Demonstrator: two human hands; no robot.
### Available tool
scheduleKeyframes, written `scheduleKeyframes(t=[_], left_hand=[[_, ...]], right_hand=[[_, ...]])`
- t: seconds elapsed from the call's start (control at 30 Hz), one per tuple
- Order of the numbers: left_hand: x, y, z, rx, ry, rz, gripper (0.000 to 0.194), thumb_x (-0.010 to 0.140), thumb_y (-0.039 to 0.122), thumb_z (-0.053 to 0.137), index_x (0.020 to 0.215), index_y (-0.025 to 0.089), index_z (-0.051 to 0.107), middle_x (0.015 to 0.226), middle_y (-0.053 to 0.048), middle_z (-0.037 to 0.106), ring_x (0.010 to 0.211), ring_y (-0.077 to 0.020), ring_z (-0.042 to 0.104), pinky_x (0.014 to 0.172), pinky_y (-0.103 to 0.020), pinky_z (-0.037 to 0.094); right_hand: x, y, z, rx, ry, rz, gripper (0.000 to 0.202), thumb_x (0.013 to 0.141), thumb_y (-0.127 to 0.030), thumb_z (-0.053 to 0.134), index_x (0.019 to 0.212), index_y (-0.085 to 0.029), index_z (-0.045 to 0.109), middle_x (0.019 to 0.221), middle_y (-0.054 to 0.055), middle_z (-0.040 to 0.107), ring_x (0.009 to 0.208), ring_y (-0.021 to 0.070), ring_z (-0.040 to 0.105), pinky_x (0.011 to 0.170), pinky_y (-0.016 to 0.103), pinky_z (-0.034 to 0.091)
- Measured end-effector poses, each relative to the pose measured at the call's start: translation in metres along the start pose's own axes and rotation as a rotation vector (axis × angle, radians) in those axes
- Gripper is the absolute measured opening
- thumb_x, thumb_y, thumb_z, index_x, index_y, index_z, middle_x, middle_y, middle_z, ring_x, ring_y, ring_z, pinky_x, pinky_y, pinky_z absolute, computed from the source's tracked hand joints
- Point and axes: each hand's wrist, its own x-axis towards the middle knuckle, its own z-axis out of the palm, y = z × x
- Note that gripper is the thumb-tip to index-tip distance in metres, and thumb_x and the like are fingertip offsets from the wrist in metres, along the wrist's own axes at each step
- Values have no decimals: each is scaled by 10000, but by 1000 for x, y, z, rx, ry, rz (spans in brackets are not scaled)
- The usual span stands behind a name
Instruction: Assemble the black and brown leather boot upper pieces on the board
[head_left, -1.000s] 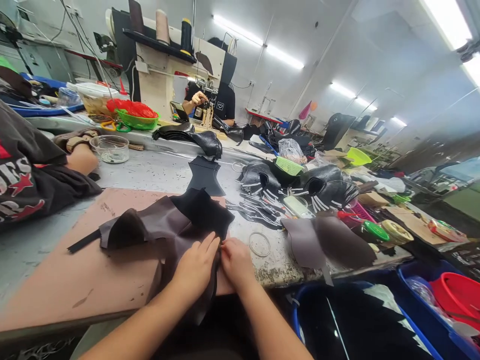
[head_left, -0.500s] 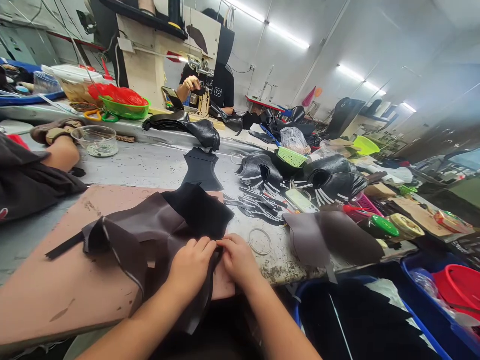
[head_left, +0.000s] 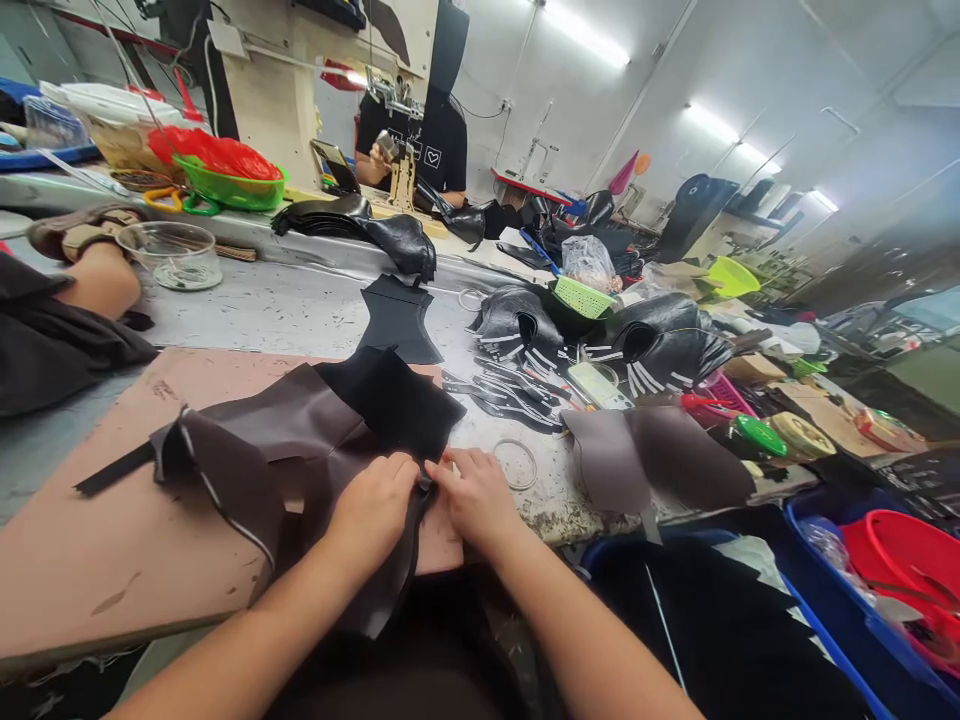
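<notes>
Both hands (head_left: 377,497) (head_left: 475,497) pinch brown leather (head_left: 294,412) — close together.

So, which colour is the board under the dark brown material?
The board is dull pink; the head view shows it.

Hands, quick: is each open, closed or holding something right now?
Left hand: closed, gripping the dark brown piece.
Right hand: closed, pinching at that piece's edge.

Single head-worn camera looked forward and down, tilted, close above left hand (head_left: 377,497), right hand (head_left: 478,497) and workbench (head_left: 255,312), tube lights (head_left: 586,36) farther off at the top.
</notes>
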Motion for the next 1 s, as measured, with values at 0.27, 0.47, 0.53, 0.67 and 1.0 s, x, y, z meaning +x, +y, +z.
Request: scheduleKeyframes(t=[0.27, 0.47, 0.53, 0.67, 1.0], left_hand=[[-1, 2, 3, 0, 72, 18, 196, 857, 107, 442, 900, 161, 625, 974, -86, 629, 859, -203, 598, 732, -308, 498], [-1, 2, 4, 15, -8, 125, 393, 835, 35, 399, 1130, 187, 610, 1155, -60, 647, 1007, -222, 566, 769, -333, 485], [-1, 2, 4, 32, -39, 122, 422, 834, 38, 395, 1171, 199, 591, 1194, -54, 632, 1018, -238, 551, 758, -359, 478], [1, 4, -1, 59, -101, 108, 471, 833, 56, 391, 1227, 258, 554, 1246, -48, 600, 1027, -262, 535, 761, -400, 457], [-54, 9, -33, 27, -305, 303, 595, 694, 156, 602, 1279, 221, 512, 1374, -145, 474, 1216, -288, 493, 980, -427, 423]], right_hand=[[-15, 14, -22, -219, -78, -212, 395, 839, -114, 454, 1213, -178, 564, 1287, 149, 546, 905, 281, 529, 715, 415, 405], [-14, 20, -20, -141, -78, -145, 456, 792, -76, 464, 1201, -238, 585, 1294, 129, 541, 976, 275, 529, 766, 413, 415], [-14, 21, -18, -106, -27, -110, 433, 778, -72, 461, 1146, -234, 621, 1242, 115, 582, 961, 261, 544, 781, 407, 423], [-10, 12, -14, 126, 177, -32, 436, 751, -43, 412, 1101, -178, 633, 1077, 103, 666, 928, 232, 582, 799, 388, 453], [13, -44, 6, 926, 318, 237, 345, 836, -128, 355, 1028, -186, 636, 1016, 76, 694, 946, 165, 652, 840, 306, 531]])
